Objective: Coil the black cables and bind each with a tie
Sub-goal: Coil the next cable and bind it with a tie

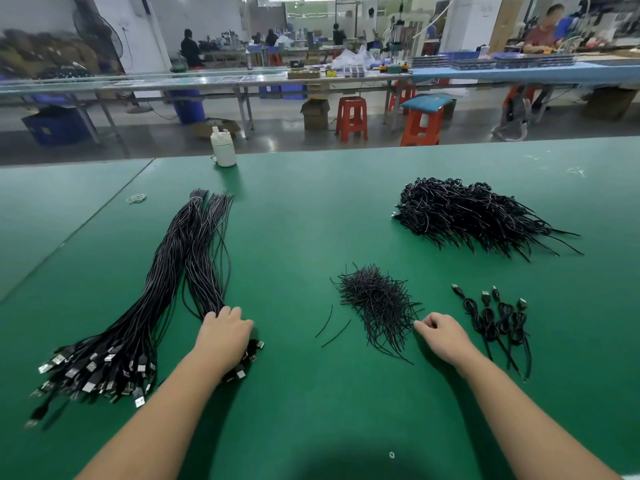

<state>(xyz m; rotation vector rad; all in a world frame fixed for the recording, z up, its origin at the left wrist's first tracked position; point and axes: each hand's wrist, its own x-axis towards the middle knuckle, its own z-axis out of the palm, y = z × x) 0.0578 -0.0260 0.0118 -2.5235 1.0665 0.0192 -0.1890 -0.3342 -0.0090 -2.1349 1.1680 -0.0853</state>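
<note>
Head view: on the green table [294, 209], two long bundles of black cables [166, 271] run from upper left to lower left, plugs fanned at the bottom; the left hand [225, 336] lies on the plug end of the right bundle, fingers curled over it. Centre frame, a heap of ties [375, 301], the right hand [441, 336] at its lower right edge, fingers curled, thumb and forefinger close together; can't tell if they hold a tie. Four bound coils [498, 322] sit right of that hand, finished pile [464, 211] upper right.
</note>
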